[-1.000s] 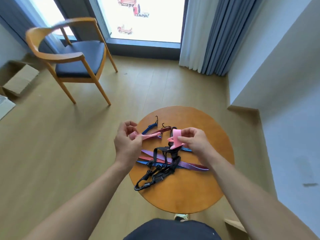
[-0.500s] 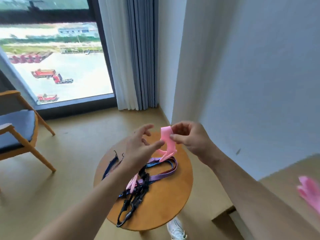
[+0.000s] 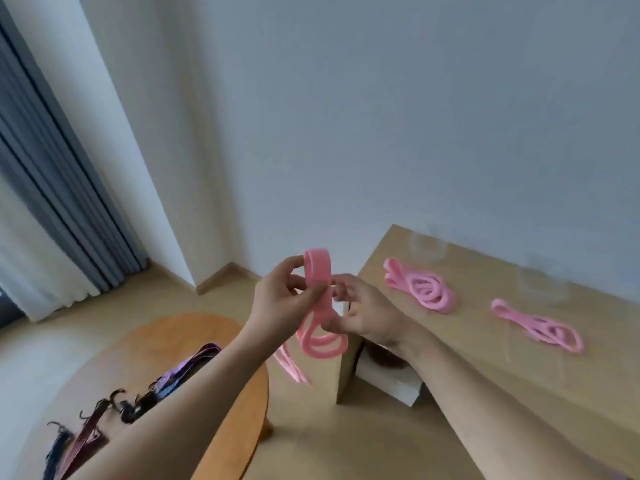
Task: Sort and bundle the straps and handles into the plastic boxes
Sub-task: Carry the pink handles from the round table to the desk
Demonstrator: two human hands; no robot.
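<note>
Left hand [image 3: 284, 299]: pinches pink strap [image 3: 317, 306] folds so the bundle holds.
Right hand [image 3: 360, 317]: grips its lower loops.

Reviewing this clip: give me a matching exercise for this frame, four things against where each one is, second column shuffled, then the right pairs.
Things:
1. pink strap being looped
2. two coiled pink bundles
3. purple strap
4. clear plastic boxes

Places:
A. lying on the round wooden table
B. at the back of the side table, near the wall
C. held in the air between the left hand and right hand
D. lying on the side table top, in front of the boxes

Pairs: 1-C, 2-D, 3-A, 4-B
</note>
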